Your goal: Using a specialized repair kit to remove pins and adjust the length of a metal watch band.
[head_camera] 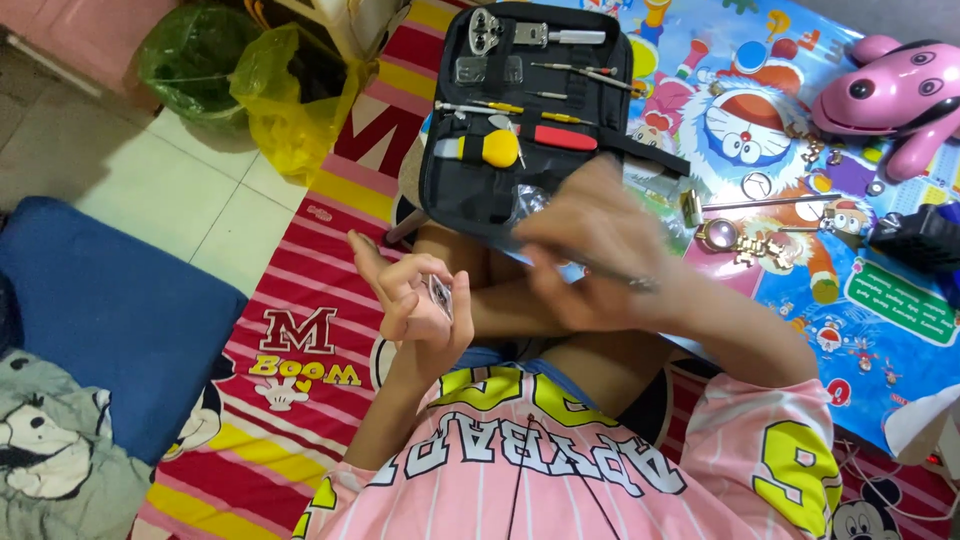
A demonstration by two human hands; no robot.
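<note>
My left hand (412, 297) is raised over my lap and pinches a small flat silvery piece (438, 294) between thumb and fingers. Beside it, my right hand (590, 250) is blurred and closed around a thin metal tool (625, 279) whose shaft points right. An open black tool case (452, 195) rests on my knees just beyond both hands, with several small screwdrivers, a yellow-handled tool (493, 149) and a red-handled tool (565, 137) in its loops.
A colourful cartoon play mat (880, 330) to the right holds a gold watch (745, 243), loose watch parts and a pink toy dog (895, 95). Yellow and green plastic bags (250, 80) sit at the top left. A blue cushion (90, 310) lies left.
</note>
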